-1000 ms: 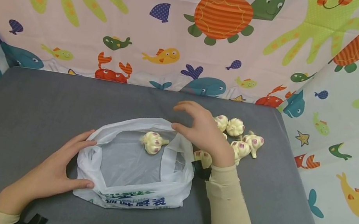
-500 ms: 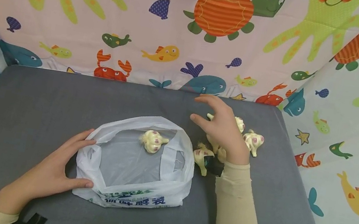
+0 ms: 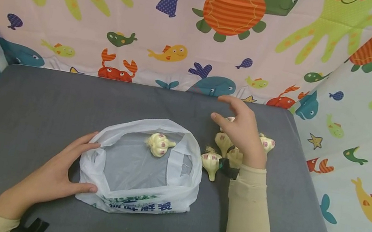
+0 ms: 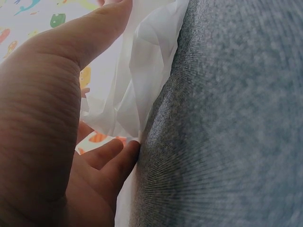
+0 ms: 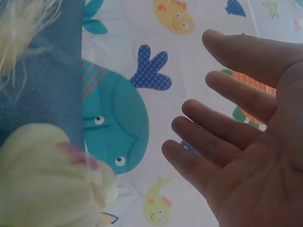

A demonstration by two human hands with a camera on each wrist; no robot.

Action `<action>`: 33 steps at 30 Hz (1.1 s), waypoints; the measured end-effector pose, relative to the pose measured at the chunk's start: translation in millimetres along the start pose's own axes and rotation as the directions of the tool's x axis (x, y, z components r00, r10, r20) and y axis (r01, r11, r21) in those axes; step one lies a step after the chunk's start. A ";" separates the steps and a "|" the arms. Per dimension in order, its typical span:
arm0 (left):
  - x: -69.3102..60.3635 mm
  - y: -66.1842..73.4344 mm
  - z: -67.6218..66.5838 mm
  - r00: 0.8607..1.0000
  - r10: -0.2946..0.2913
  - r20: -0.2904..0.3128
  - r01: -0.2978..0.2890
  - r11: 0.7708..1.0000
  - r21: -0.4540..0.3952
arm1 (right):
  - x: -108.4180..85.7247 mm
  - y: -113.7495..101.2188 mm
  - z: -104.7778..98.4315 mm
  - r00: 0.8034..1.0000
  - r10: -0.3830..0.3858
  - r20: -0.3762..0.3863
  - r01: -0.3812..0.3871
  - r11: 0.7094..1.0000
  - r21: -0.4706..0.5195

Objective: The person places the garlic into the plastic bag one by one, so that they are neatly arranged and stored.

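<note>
A white plastic bag [image 3: 134, 206] with printed lettering lies on the grey table, its mouth spread open. One garlic bulb [image 3: 159, 144] sits inside it. My left hand [image 3: 50, 175] rests against the bag's left side, thumb at the front and fingers spread toward the back; the left wrist view shows the fingers [image 4: 111, 161] touching the plastic. Above a group of garlic bulbs [image 3: 223, 142] right of the bag is my right hand [image 3: 242, 129], fingers extended and holding nothing. In the right wrist view a garlic bulb [image 5: 52, 179] is close to the camera, apart from the fingers.
Another garlic bulb [image 3: 211, 162] lies beside the bag's right edge, near the black wrist strap [image 3: 228, 169]. My right forearm partly hides the group. A curtain [image 3: 173, 15] printed with sea animals hangs behind the table [image 3: 63, 99] and along its right side.
My right hand has moved right and slightly back, away from the bag mouth to over the garlic group. My left hand, the bag and the bulb inside stay in place.
</note>
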State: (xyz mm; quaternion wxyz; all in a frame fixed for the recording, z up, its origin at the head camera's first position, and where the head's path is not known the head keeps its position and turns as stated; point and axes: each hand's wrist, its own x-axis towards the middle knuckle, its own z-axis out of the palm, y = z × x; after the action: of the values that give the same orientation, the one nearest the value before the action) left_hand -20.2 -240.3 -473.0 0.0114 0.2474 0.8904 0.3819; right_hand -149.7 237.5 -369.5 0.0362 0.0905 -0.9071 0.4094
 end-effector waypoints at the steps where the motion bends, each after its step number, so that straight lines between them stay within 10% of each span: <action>1: 0.4 0.1 -0.1 1.000 0.001 -0.001 -0.001 1.000 0.000 | 0.2 1.5 -0.2 1.000 0.007 -0.007 -0.007 1.000 0.003; 33: -0.2 -2.8 0.0 1.000 -0.028 -0.013 0.028 1.000 -0.003 | 7.2 44.8 1.0 0.988 0.155 0.010 -0.155 0.988 -0.022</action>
State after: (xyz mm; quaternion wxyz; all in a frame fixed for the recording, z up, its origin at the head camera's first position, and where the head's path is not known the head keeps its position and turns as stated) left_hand -21.3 -242.0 -475.0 0.0113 0.2323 0.8933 0.3847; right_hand -165.4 264.8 -402.1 -0.0002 0.0216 -0.9160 0.4007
